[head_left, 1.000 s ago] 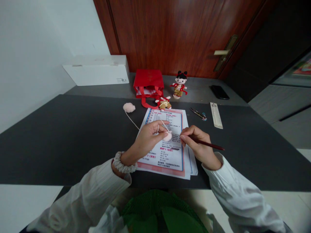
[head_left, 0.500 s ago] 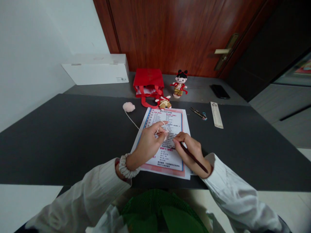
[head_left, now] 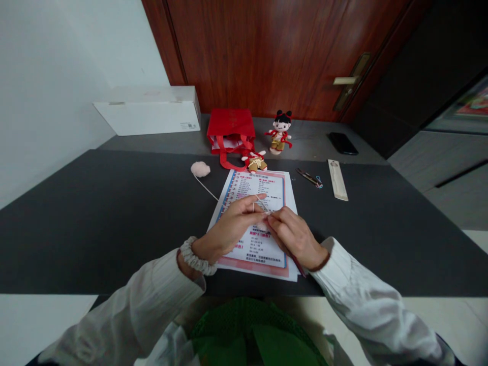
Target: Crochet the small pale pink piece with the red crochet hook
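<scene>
My left hand (head_left: 237, 223) pinches a small pale pink crochet piece (head_left: 261, 225), with yarn looped over its raised forefinger. In my right hand (head_left: 295, 235) is a crochet hook (head_left: 298, 265), its dark handle pointing down toward my wrist. Both sets of fingertips meet at the piece, so the hook's tip is mostly hidden. A strand runs from my left hand to a pink yarn ball (head_left: 200, 169) on the table. Printed pattern sheets (head_left: 263, 259) lie under both hands.
Behind the sheets are a red bag (head_left: 231, 124), a headless crocheted doll body (head_left: 255, 161) and a standing crocheted doll (head_left: 280, 133). Scissors (head_left: 309, 177), a long pale packet (head_left: 337, 180) and a black phone (head_left: 343, 143) lie right. A white box (head_left: 152, 114) stands back left.
My right hand has moved left to the crochet piece, and the hook's handle has swung from pointing right to pointing down. The left hand has stayed over the sheets, still gripping the piece.
</scene>
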A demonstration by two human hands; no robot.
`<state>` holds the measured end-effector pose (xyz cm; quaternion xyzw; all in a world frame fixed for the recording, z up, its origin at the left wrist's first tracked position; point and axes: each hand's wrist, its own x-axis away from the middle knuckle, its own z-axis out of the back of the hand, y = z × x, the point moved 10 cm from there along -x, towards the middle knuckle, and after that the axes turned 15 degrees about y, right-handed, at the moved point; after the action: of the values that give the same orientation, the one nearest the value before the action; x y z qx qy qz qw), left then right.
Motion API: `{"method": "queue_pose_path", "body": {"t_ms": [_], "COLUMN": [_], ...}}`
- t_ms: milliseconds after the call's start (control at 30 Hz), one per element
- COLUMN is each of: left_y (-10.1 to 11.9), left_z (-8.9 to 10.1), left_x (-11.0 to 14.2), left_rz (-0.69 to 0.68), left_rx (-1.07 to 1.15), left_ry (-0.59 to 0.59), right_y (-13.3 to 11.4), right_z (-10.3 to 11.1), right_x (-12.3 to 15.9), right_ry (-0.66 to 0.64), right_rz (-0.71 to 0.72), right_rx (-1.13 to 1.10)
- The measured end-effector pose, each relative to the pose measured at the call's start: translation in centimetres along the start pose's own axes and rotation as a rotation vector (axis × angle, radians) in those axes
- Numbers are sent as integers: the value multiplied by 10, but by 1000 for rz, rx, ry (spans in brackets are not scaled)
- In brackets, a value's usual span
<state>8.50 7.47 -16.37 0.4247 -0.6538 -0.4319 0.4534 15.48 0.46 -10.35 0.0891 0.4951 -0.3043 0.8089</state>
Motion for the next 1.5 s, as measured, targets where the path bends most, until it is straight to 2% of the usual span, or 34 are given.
{"method": "queue_pose_path", "body": {"t_ms": [67,167,300,400,433,567,633,700,733,867,933,1033,1133,1267,1400,1500], "left_y": [0,11,33,39,39,39,38,38,37,36,37,39,39,34,32,26], "left_z": [1,2,6,11,12,13,12,10,10,9,9,9,7,5,0,-1], "left_x": [0,1,4,3,3,3,4,5,5,4,4,4,5,5,8,8], "left_rz": [6,-115,-323,-392,-402,-440,-438,-418,-406,-364,-359,-364,-365,-329,-312,-266], "left_rx": [25,-42,-209,-306,-323,-340,-337,-339,-340,-330,-328,-332,-331,-283,-208,-152], "left_ry": [23,63,115,141,135,102,81,57,48,23,16,5,-35,-67,-80,-62], "right_y": [-1,5,15,23,32,70,75,75,75,59,55,69,79,74,65,62], "right_z": [-1,-1,8,12,11,-2,-13,-15,-12,5,7,6,-6,-24,-31,-23], "right_x": [-2,-4,-4,0,4,28,35,34,32,20,19,28,37,39,36,32], "right_ry": [-13,-5,87,118,137,252,259,240,228,152,132,205,279,256,240,257], "right_rz": [-26,-138,-275,-368,-460,-986,-1142,-1155,-1112,-791,-740,-901,-1133,-1326,-1313,-1145], "right_rx": [61,52,-164,-305,-346,-634,-825,-860,-806,-581,-571,-636,-862,-1141,-1203,-1006]}}
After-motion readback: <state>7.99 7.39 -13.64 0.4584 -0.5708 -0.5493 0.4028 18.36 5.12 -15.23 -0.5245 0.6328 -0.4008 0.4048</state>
